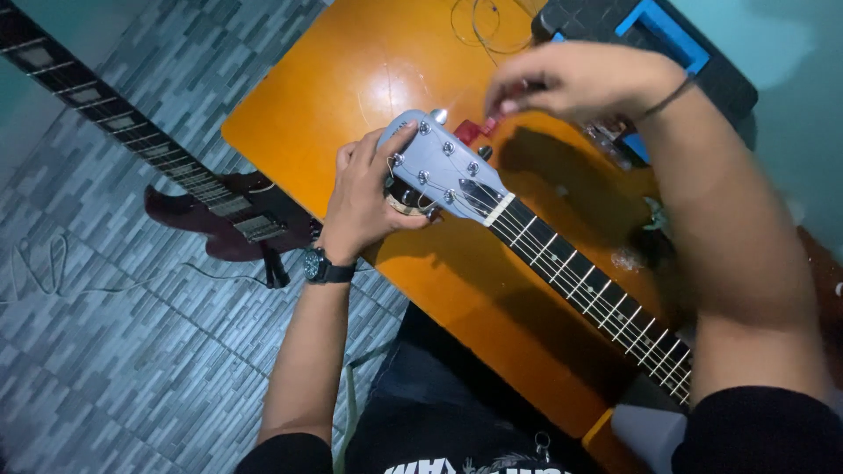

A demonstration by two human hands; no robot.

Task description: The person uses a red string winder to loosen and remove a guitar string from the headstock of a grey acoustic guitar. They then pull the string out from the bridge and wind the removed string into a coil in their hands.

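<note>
Dark red guitar (211, 206) lying on tiled floor (114, 351) at far left. Left hand (364, 197) clenched around pale blue headstock (443, 162), thumb on its edge, over orange table (351, 79). Fretted neck (588, 290) running down to the right. Right hand (580, 81), blurred, pinching small red tool (474, 130) just beside headstock tip.
</note>
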